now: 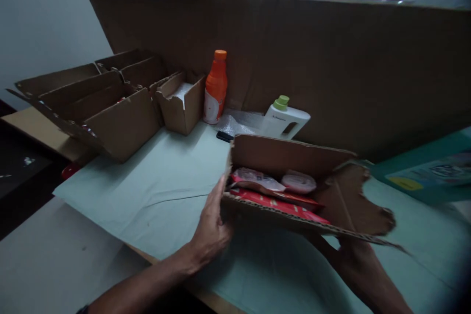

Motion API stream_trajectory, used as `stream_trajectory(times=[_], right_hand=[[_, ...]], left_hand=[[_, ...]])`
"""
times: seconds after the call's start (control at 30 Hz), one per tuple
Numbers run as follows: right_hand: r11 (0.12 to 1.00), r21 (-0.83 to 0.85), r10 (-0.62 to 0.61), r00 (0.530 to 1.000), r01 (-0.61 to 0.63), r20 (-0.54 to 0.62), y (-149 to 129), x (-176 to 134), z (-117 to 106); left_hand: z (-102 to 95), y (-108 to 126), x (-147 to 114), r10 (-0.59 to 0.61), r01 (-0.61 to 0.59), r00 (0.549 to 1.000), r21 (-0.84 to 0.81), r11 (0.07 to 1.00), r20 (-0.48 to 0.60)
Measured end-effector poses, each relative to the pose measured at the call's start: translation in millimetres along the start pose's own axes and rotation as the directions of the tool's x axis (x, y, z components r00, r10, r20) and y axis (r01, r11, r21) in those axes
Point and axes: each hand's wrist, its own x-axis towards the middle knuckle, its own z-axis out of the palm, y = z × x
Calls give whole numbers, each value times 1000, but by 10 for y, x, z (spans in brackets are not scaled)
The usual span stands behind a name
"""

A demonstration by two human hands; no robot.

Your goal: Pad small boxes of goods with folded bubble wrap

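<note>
The left hand [213,225] presses on the left end of an open cardboard box [294,154], thumb side up; the right hand [355,255] holds it from below near the right end, its fingers hidden. The box tilts and appears raised above the desk [211,300]. Inside lie red packets [279,206] and a clear-wrapped packet [300,181]. It looks fairly light, its walls stiff but weak at the ragged right end, so the base and the whole left wall seem the safer holds; the packets look soft and may slide if it tips more.

Just past the far wall stands a white bottle [279,120], with bubble wrap [241,122] and an orange bottle [217,88] farther left. A teal container [423,171] crowds the right. Pale green cloth [165,171] offers room leftward, up to the divided boxes [125,120]; a tall cardboard panel [331,59] bounds the back.
</note>
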Motion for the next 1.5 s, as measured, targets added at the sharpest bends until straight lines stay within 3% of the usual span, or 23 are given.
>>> stream_trajectory(times=[0.1, 0.17, 0.27, 0.33, 0.4, 0.47, 0.63, 0.73, 0.8, 0.87, 0.93, 0.97, 1.03, 1.13, 1.23, 1.37, 1.5], right_hand=[[983, 185, -46, 979, 9, 197, -367, 528, 435], [941, 336, -138, 940, 27, 311, -656, 959, 818], [831, 549, -310, 897, 94, 314, -1114, 1557, 1462], [801, 589, -359, 871, 104, 335, -1391, 1853, 1883], [811, 577, -355, 866, 97, 353, -1620, 2052, 2256], [838, 540, -316, 882, 86, 350, -1798, 2174, 2561], [898, 424, -269, 906, 114, 326, -2024, 2267, 3011], [910, 366, -322, 886, 193, 334, -1945, 2205, 3067], [917, 317, -347, 876, 242, 334, -1773, 2157, 3002], [938, 237, -322, 890, 253, 323, -1518, 2158, 2866], [968, 125, -244, 925, 216, 292, -1219, 2237, 2695], [980, 66, -199, 941, 188, 274, -1070, 2302, 2612], [989, -42, -129, 961, 143, 245, -801, 2455, 2478], [978, -151, -100, 961, 143, 258, -517, 2645, 2378], [959, -225, -101, 950, 171, 295, -349, 2706, 2341], [930, -331, -59, 956, 157, 287, -160, 2606, 2224], [882, -452, -7, 961, 136, 275, 41, 2454, 1986]], left_hand=[[-421, -102, -241, -141, 136, 969, -37, 990, -202], [-677, -155, -353, -201, 193, 908, -60, 979, -369], [-996, -220, -411, -192, 189, 804, -63, 980, -563], [-1173, -261, -374, -158, 177, 743, -37, 983, -651], [-1320, -308, -287, -130, 163, 699, -21, 986, -703], [-1428, -369, -160, -106, 131, 696, -19, 991, -710], [-1568, -546, 189, -61, 106, 691, 17, 994, -721], [-1650, -619, 223, -54, 140, 718, 69, 988, -693], [-1692, -633, 118, -107, 229, 727, 93, 969, -678], [-1677, -603, -44, -185, 348, 686, 94, 933, -704], [-1580, -525, -179, -170, 387, 665, 141, 911, -728], [-1502, -474, -208, -115, 358, 693, 202, 911, -711], [-1310, -375, -155, 44, 215, 805, 360, 908, -592], [-1003, -319, 201, 178, -29, 947, 479, 877, -269], [-727, -428, 760, 149, -116, 988, 496, 860, -28], [-389, -700, 1462, 61, -65, 998, 519, 853, 26], [-118, -925, 1821, 59, -40, 998, 498, 866, -22]])
